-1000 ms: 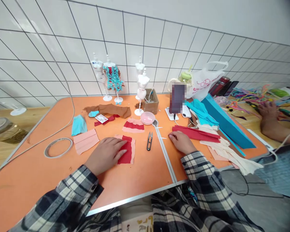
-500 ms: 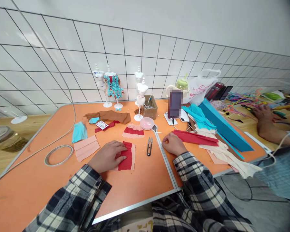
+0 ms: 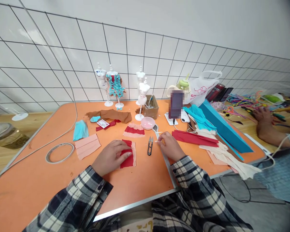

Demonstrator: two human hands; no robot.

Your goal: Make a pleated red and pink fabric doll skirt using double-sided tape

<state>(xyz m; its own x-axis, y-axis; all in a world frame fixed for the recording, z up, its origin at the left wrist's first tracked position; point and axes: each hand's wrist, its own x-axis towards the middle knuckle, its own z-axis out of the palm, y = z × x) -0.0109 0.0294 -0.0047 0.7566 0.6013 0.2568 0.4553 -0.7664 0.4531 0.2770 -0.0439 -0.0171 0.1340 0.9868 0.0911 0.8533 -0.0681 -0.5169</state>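
My left hand (image 3: pixel 111 157) lies flat, fingers spread a little, on a red cloth piece (image 3: pixel 128 162) with pink edges. My right hand (image 3: pixel 170 146) is closed in a pinch over the grey strip that crosses the table; a tiny pale bit shows at its fingertips, too small to name. Between the hands lie black thread snips (image 3: pixel 150 147), touched by neither. A second red and pink piece (image 3: pixel 134 130) sits just behind, beside a pink bowl (image 3: pixel 148 123). Folded red cloth (image 3: pixel 194 138) rests right of my right hand.
Small white mannequins (image 3: pixel 142 93) stand along the back near a cardboard box (image 3: pixel 151 108). A phone (image 3: pixel 176 103) stands upright on the orange table (image 3: pixel 140 183). Silver tape (image 3: pixel 60 153) lies left. Another person's hand (image 3: pixel 263 116) is at far right.
My right hand has moved left and slightly up, away from the folded red cloth, with the pale bit now at its fingertips. My left hand still rests on the red piece.
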